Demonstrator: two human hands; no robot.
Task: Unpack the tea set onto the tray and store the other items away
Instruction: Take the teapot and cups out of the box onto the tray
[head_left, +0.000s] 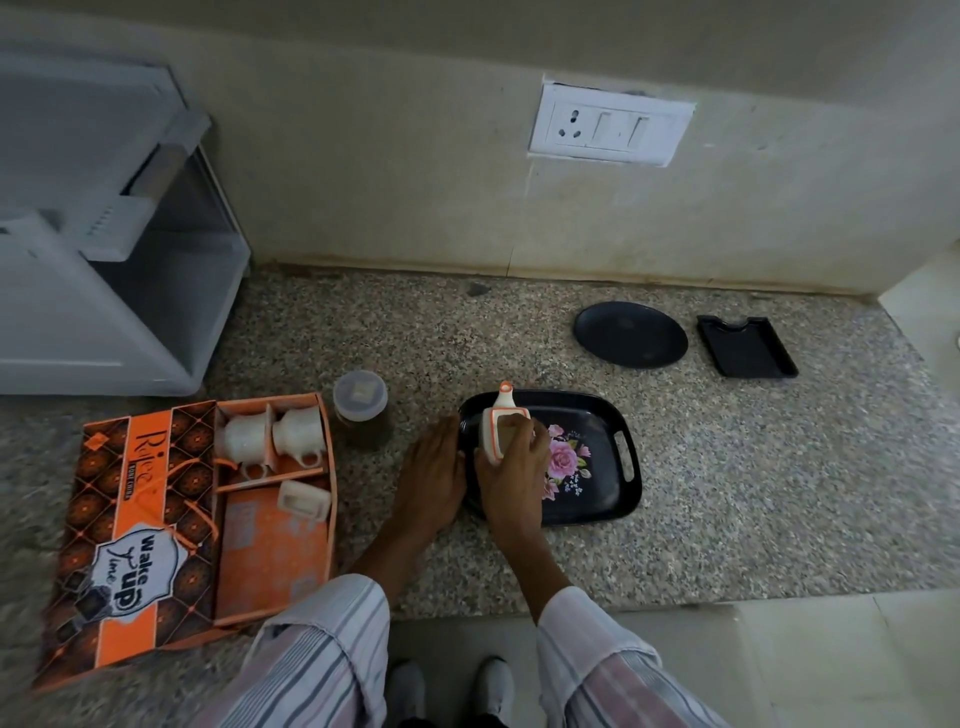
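Note:
A black tray with a pink flower print lies on the granite counter. My right hand grips a white and orange teapot that stands on the tray's left part. Beside it, my left hand rests flat on the tray's left rim, fingers apart. To the left lies the open orange tea set box. Two white cups sit in its top compartment, and a small white rectangular piece lies just below them.
A lidded plastic jar with brown contents stands between box and tray. A black round plate and a small black rectangular tray lie at the back right. A grey rack stands at the left. A wall socket is above.

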